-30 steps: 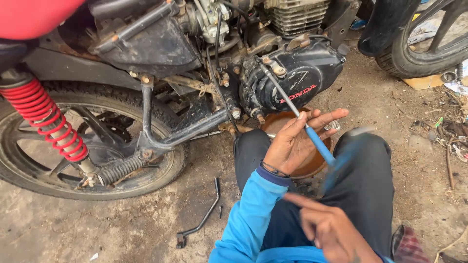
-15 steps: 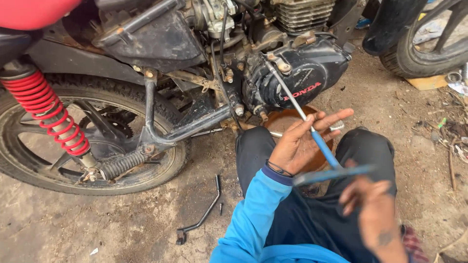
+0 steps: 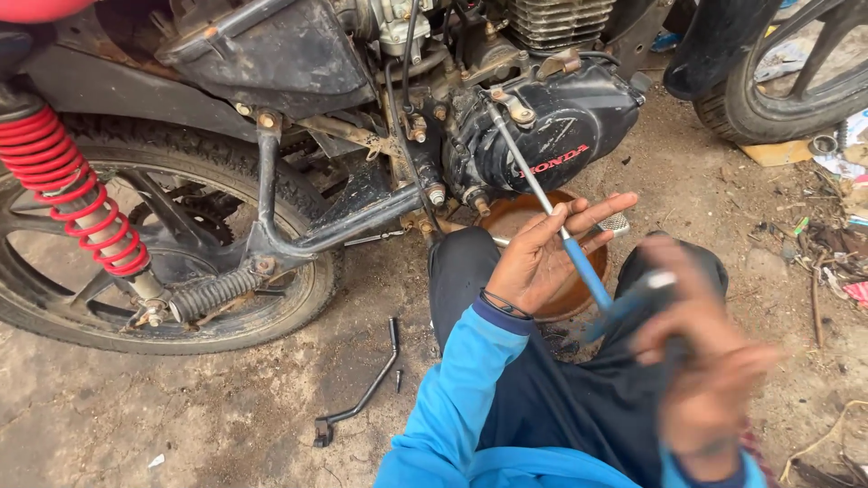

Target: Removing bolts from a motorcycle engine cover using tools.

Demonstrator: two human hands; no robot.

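Left hand (image 3: 542,258) lay spread, steadying a slim blue-handled steel T-wrench (image 3: 551,217) against the engine cover (image 3: 551,136). Right hand (image 3: 701,361) blurred; grip unreadable.

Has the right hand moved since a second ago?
Yes. The right hand, blurred, has shifted right and slightly up, away from the blue sleeve, to the handle end of the blue-handled tool, measured against the engine cover.

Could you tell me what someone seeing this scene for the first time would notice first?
Probably the bright red shock spring at far left, above the motorcycle's rear wheel. Next, the left hand at centre, steadying a long blue-handled tool whose tip sits on the black engine cover; the right hand is a blur at lower right. A bent black lever lies on the ground.
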